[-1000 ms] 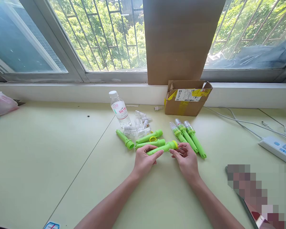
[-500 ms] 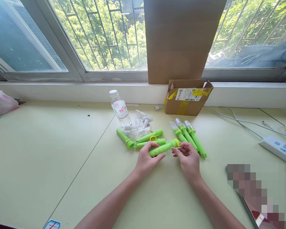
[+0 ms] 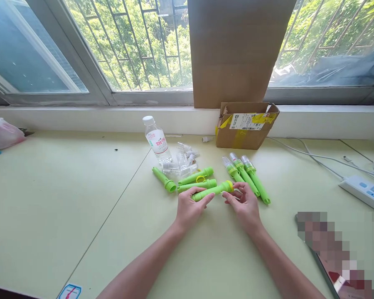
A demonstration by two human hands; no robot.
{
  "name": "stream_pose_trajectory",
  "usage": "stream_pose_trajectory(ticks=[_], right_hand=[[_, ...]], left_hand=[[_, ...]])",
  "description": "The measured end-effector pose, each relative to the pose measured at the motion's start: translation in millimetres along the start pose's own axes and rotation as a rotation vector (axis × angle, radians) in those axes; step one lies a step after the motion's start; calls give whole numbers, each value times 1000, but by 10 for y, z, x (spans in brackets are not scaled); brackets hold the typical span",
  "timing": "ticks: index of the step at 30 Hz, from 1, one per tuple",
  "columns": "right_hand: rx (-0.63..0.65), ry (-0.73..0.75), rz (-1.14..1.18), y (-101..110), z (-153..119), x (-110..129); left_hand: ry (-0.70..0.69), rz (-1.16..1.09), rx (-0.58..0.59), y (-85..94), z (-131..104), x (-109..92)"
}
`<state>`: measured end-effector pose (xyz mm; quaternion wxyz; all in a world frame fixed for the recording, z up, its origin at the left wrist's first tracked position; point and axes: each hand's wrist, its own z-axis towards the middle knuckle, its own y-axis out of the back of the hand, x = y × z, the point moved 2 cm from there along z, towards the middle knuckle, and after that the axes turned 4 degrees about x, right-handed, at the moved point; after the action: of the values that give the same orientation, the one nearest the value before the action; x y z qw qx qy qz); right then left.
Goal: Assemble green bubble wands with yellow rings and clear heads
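Between my hands a green plastic tube [image 3: 212, 191] is held at a slant, with a yellow ring [image 3: 230, 186] on its right end. My left hand [image 3: 190, 205] grips the tube's lower left part with thumb and fingers. At the ringed end, the curled fingers of my right hand [image 3: 244, 203] close on the yellow ring; its fingertips are partly hidden. Just behind lie two more green tubes [image 3: 196, 176], with another yellow ring [image 3: 200, 179] by them. A single threaded green tube [image 3: 163, 179] rests to the left. Three green tubes with clear caps [image 3: 252, 178] lie at the right.
Clear plastic caps and small white pieces [image 3: 183, 164] are piled beside a water bottle [image 3: 157, 141]. A cardboard box [image 3: 244, 128] stands by the windowsill. At the right are a power strip [image 3: 363, 191] with cables and a phone [image 3: 322, 265]; a plastic bag [image 3: 3, 133] sits far left.
The held tube and both hands have shifted slightly left and up. My right fingers have changed their position around the ringed end. The other things stay where they were.
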<state>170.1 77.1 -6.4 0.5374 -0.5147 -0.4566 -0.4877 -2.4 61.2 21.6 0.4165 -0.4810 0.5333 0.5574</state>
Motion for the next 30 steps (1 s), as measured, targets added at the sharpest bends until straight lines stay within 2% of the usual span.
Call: stream_pose_trajectory(ticks=[5,10,13,17,19,22,30], right_hand=[[34,-1,-3,-14,-2,-15],[-14,-1,-3,-27,-32,-19],[-49,13,-12,-25,-41,-11],[-106,19,-26,4,-26,-4],[-111,17,-21,13,-16,-2],[-97,11,-5,11,-8,4],[-28,-10,3,-4,3,4]], left_hand=[[127,-52,51,-4,3,-7],[158,-58,88,3,33,-1],[129,-62,124,9,37,-10],[-16,-38,201,1,28,-16],[-82,-2,177,-3,25,9],[-120,41,82,-7,23,59],[-3,-33,17,-1,23,33]])
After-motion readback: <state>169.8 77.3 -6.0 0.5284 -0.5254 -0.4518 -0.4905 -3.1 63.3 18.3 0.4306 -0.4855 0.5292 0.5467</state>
